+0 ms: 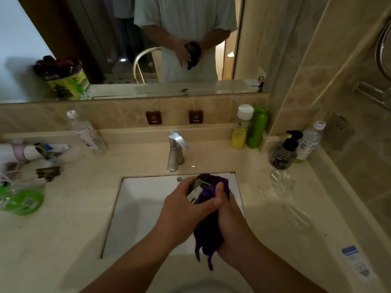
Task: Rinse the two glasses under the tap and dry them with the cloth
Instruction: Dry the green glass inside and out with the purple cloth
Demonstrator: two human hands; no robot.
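Over the white sink [139, 208] my left hand [182, 210] grips a clear glass [195, 192], mostly hidden by fingers and cloth. My right hand [230, 225] presses a dark purple cloth [208, 231] around the glass; the cloth's end hangs down below my hands. A second clear glass [282, 185] stands upright on the counter to the right of the sink, apart from both hands. The chrome tap [175, 151] stands behind the sink, and no water shows running from it.
Bottles crowd the back right corner: yellow [240, 132], green [257, 127], a dark pump bottle [284, 151] and a clear one [310, 140]. A clear bottle [86, 132] stands back left. Toiletries and a green packet [23, 200] lie on the left counter. A mirror is above.
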